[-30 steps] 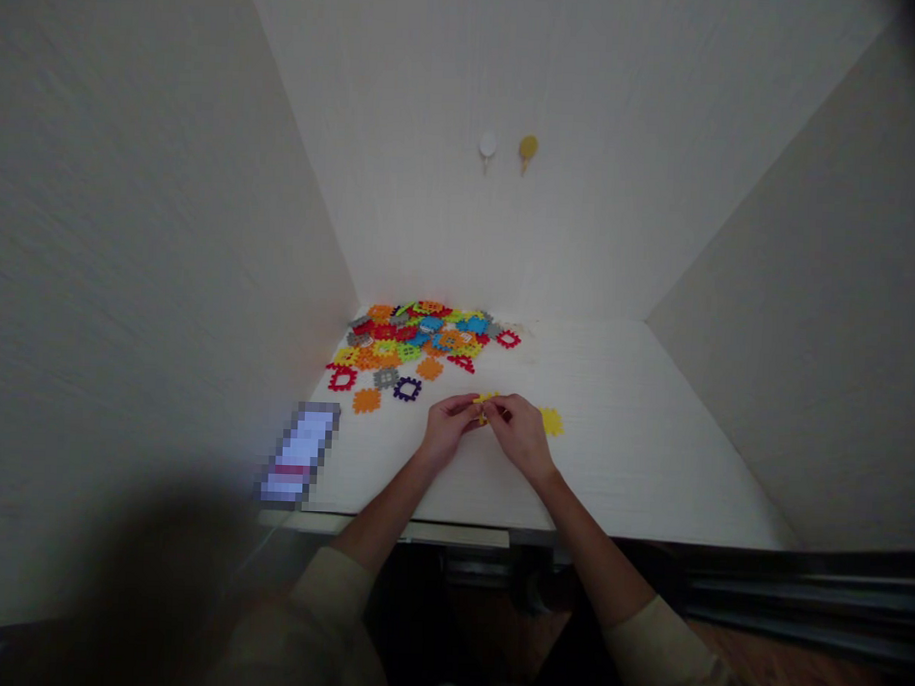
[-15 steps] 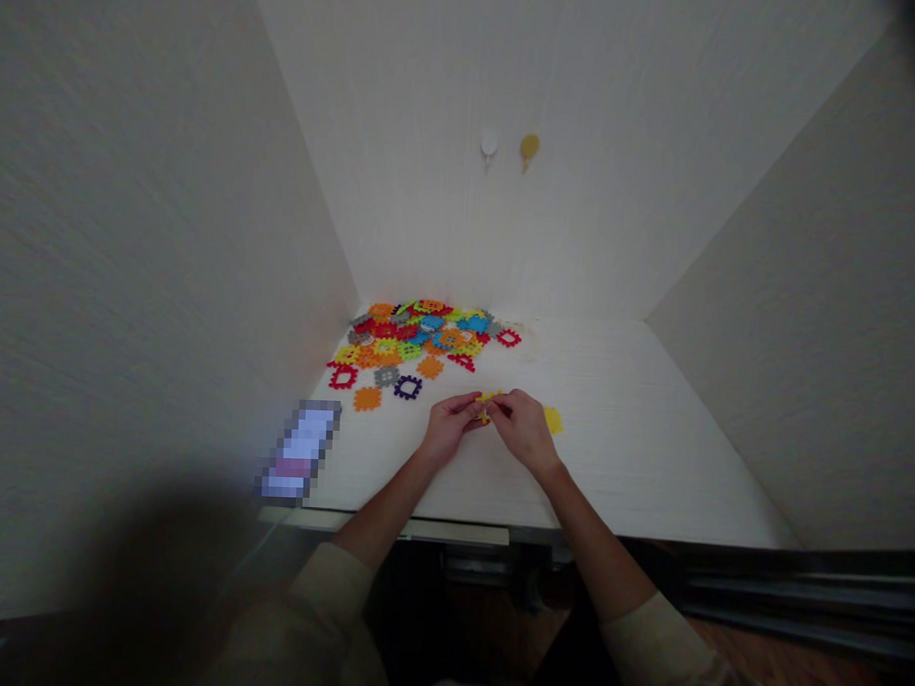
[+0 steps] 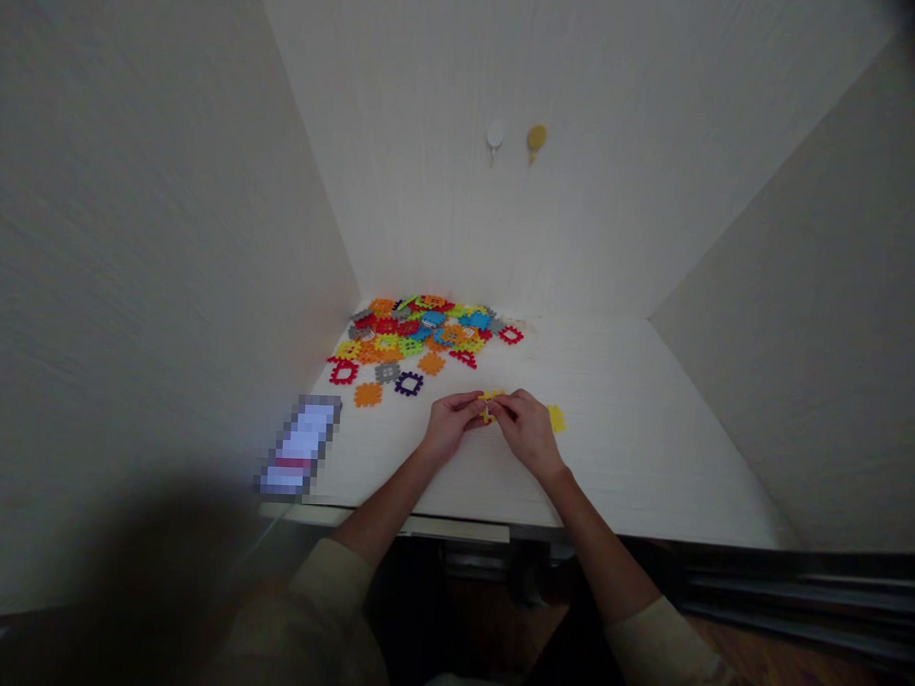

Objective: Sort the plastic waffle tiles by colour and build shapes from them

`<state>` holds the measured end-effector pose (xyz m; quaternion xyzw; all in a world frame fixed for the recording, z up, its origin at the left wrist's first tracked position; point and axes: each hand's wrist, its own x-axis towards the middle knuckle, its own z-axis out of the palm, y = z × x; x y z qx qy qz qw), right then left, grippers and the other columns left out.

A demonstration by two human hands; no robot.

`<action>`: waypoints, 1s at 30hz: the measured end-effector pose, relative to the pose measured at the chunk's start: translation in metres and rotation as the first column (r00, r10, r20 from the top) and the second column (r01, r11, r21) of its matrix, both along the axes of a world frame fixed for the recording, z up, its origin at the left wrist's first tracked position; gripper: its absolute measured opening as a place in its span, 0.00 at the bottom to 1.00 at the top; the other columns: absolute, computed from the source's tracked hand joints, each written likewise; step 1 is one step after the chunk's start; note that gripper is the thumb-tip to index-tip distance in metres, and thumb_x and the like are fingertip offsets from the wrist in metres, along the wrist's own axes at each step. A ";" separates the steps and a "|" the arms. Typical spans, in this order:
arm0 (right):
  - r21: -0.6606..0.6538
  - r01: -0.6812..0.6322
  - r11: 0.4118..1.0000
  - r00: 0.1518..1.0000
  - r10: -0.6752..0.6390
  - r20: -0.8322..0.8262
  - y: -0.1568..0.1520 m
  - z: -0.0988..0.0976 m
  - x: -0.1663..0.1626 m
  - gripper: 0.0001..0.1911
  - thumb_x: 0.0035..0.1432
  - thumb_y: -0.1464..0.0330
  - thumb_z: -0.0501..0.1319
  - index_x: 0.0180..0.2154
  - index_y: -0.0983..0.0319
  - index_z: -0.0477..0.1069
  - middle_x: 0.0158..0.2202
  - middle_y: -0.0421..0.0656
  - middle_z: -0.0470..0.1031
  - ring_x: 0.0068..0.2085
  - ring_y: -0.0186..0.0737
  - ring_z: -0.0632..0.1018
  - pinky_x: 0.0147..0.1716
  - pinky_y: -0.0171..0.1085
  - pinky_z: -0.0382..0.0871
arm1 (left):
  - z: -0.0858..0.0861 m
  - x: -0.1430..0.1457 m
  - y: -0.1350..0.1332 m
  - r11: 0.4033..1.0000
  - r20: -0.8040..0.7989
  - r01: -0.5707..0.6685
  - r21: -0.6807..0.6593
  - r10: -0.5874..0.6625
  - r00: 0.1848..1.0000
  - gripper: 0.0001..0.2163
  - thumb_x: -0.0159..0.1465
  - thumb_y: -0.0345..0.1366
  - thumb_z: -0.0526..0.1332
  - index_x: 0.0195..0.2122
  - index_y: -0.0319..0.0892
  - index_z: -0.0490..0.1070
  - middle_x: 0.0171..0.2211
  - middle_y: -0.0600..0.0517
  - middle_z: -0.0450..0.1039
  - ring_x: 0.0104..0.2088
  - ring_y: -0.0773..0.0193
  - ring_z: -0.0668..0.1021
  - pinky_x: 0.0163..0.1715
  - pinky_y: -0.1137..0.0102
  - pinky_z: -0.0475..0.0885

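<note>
Yellow notched plastic building tiles are held between my two hands, partly covered by the fingers; how many I cannot tell. My left hand grips them from the left, fingers closed. From the right, my right hand pinches them with thumb and fingers. Another yellow tile lies on the table just beyond my right hand, partly hidden by it. To the left is a dark blue square frame tile, and a red triangular tile lies farther back.
A heap of interlocking tiles in several colours lies at the back left. Closer in are an orange tile and a grey one. A blurred phone rests at the left edge of the white table. Walls enclose three sides; two hooks hang behind.
Both hands keep their grip on the yellow tiles, with only a slight shift of the fingers. The view has tilted a little.
</note>
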<state>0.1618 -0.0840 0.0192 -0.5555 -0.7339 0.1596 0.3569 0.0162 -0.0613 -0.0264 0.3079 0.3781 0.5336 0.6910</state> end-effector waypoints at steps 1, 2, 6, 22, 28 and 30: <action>-0.003 -0.008 1.000 1.000 0.008 0.010 0.000 0.001 0.001 0.12 0.61 0.66 0.55 0.36 0.61 0.76 0.29 0.43 0.72 0.32 0.36 0.73 0.35 0.34 0.65 | -0.001 0.000 0.000 1.000 -0.009 0.001 0.003 -0.001 1.000 0.18 0.47 0.35 0.72 0.38 0.34 0.76 0.36 0.44 0.78 0.33 0.62 0.79 0.36 0.67 0.77; -0.008 -0.012 1.000 1.000 0.013 0.022 0.000 0.002 0.001 0.12 0.61 0.66 0.55 0.36 0.61 0.76 0.29 0.43 0.72 0.32 0.36 0.73 0.35 0.34 0.65 | -0.001 0.000 0.000 1.000 -0.017 0.000 0.008 0.000 1.000 0.18 0.47 0.35 0.72 0.38 0.34 0.76 0.36 0.44 0.78 0.34 0.62 0.79 0.36 0.67 0.77; -0.035 -0.020 0.999 0.998 0.022 0.060 0.004 0.002 0.003 0.11 0.60 0.67 0.56 0.34 0.60 0.77 0.27 0.42 0.71 0.30 0.35 0.72 0.33 0.33 0.64 | -0.003 0.000 0.000 1.000 -0.048 -0.017 0.016 0.018 0.999 0.18 0.47 0.36 0.72 0.38 0.34 0.76 0.36 0.44 0.78 0.33 0.62 0.79 0.37 0.66 0.77; -0.082 0.021 0.996 0.991 -0.010 0.136 0.006 0.004 -0.004 0.12 0.57 0.66 0.57 0.28 0.60 0.77 0.26 0.42 0.74 0.28 0.36 0.71 0.30 0.34 0.60 | 0.001 0.001 -0.002 0.997 -0.085 -0.078 0.027 0.080 0.993 0.17 0.44 0.35 0.73 0.35 0.35 0.77 0.32 0.46 0.78 0.31 0.63 0.79 0.40 0.63 0.75; -0.095 0.011 0.995 0.991 0.001 0.131 0.008 0.007 -0.002 0.11 0.56 0.66 0.57 0.27 0.59 0.77 0.25 0.41 0.74 0.28 0.35 0.71 0.28 0.33 0.59 | -0.002 -0.001 0.000 0.997 -0.092 -0.080 0.010 0.081 0.992 0.17 0.42 0.35 0.73 0.34 0.35 0.77 0.32 0.46 0.79 0.31 0.63 0.79 0.40 0.63 0.74; -0.094 0.007 0.996 0.992 0.005 0.125 0.007 0.009 -0.001 0.11 0.56 0.67 0.57 0.27 0.59 0.77 0.24 0.41 0.74 0.27 0.34 0.71 0.28 0.33 0.59 | -0.001 -0.001 0.001 0.999 -0.074 -0.039 0.002 0.040 0.996 0.17 0.42 0.35 0.73 0.34 0.35 0.77 0.33 0.45 0.78 0.32 0.62 0.79 0.40 0.63 0.74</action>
